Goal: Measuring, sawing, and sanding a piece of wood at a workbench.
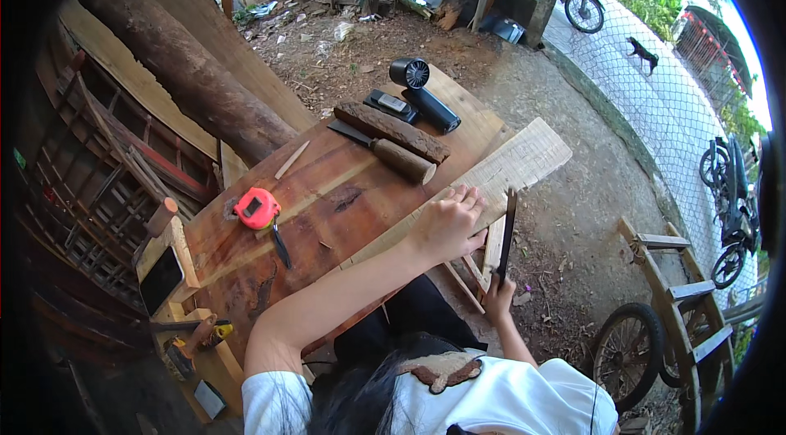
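Observation:
My left hand [446, 226] presses down on a long pale wooden plank [528, 160], fingers lying on its top and the thumb by its near edge. The plank runs along the near right side of the wooden table [307, 222], its far end jutting past the tabletop. Closed around the lower end of a long, narrow dark blade [508, 230] is my right hand [498, 301]. The blade points away from me, its upper part beside the plank's near edge. Whether it touches the wood, and whether it has teeth, I cannot make out.
On the table lie a red tape measure [257, 208], a dark marker [281, 246], a thin wood sliver [291, 160], a wooden-handled knife [401, 158], a dark wood strip [393, 130] and a small black fan [426, 95]. A wooden ladder-like frame [684, 292] and a wheel [629, 353] stand right.

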`<state>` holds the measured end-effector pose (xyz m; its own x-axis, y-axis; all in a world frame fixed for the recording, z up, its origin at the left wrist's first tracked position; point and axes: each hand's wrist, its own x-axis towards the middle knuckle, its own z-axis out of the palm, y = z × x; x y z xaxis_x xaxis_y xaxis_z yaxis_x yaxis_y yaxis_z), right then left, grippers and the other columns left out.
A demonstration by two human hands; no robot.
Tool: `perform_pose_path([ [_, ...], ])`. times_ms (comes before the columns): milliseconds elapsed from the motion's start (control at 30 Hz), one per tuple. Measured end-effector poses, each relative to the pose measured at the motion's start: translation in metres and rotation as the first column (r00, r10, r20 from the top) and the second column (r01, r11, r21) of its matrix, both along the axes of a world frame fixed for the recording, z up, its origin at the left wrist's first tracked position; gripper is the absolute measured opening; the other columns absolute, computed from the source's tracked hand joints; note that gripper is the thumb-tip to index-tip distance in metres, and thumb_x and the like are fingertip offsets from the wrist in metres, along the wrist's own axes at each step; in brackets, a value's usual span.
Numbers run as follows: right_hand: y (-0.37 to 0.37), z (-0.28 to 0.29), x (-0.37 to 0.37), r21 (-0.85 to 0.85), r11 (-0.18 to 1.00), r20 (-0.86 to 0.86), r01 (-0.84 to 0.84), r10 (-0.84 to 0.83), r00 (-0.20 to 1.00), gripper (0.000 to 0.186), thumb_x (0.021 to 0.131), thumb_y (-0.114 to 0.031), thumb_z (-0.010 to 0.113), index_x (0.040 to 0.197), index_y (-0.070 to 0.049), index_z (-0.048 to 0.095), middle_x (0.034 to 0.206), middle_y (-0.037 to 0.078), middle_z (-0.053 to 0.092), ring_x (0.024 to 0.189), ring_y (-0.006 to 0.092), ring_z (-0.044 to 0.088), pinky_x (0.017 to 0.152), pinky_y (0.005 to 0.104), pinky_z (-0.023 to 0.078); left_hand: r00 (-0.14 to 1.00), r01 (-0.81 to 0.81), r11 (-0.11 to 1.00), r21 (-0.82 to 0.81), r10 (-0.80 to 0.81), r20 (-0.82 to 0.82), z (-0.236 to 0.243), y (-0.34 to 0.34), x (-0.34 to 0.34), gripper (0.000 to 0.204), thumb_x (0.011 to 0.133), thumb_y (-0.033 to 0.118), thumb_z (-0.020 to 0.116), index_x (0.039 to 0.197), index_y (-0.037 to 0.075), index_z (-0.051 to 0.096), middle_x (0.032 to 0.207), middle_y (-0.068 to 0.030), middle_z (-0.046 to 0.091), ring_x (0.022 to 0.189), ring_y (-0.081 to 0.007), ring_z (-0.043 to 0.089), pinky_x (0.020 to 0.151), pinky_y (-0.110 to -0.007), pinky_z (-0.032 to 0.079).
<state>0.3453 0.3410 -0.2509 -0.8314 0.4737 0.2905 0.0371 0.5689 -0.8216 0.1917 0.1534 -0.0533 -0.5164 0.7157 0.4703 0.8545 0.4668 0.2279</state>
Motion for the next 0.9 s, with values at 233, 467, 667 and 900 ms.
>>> perform_pose_path([
  [233,-0.004,0.037,-0.048,-0.007,1.000,-0.042,-0.017,0.016,0.999,0.020,0.091,-0.009,0.049,0.080,0.004,0.059,0.062,0.017,0.054,0.056,0.0278,0.055,0.054,0.0396,0.041,1.000,0.011,1.000,0.019,-0.011,-0.008,-0.001,0.003,-0.003,0.046,0.078,0.034,0.064,0.109,0.000,0.064,0.114,-0.0198,0.062,0.108,-0.0333,0.060,0.095,-0.037,0.046],
  [467,-0.005,0.019,-0.023,-0.007,1.000,0.042,-0.008,0.009,0.999,0.017,0.089,-0.006,0.047,0.083,0.004,0.059,0.064,0.019,0.052,0.060,0.0290,0.055,0.060,0.0385,0.043,1.000,0.002,1.000,-0.011,-0.003,-0.023,-0.001,0.003,-0.001,0.047,0.078,0.035,0.063,0.110,0.000,0.064,0.115,-0.0196,0.062,0.109,-0.0331,0.060,0.091,-0.037,0.049],
  [667,-0.004,0.046,-0.053,0.073,0.997,0.054,0.004,-0.008,0.998,0.021,0.091,-0.011,0.049,0.085,0.004,0.062,0.068,0.021,0.058,0.064,0.0313,0.061,0.059,0.0388,0.044,0.999,0.020,1.000,0.011,-0.021,0.049,0.003,0.001,0.003,0.050,0.077,0.033,0.067,0.111,-0.003,0.062,0.117,-0.0228,0.061,0.112,-0.0340,0.058,0.099,-0.038,0.043],
  [900,-0.018,0.028,-0.049,-0.109,0.994,0.014,0.007,-0.005,1.000,0.021,0.093,-0.012,0.048,0.089,0.003,0.062,0.058,0.012,0.052,0.051,0.0157,0.048,0.050,0.0349,0.038,0.998,0.058,0.997,-0.045,-0.057,0.016,0.008,0.004,0.001,0.048,0.078,0.034,0.064,0.113,0.000,0.062,0.117,-0.0186,0.062,0.110,-0.0329,0.059,0.091,-0.036,0.050],
])
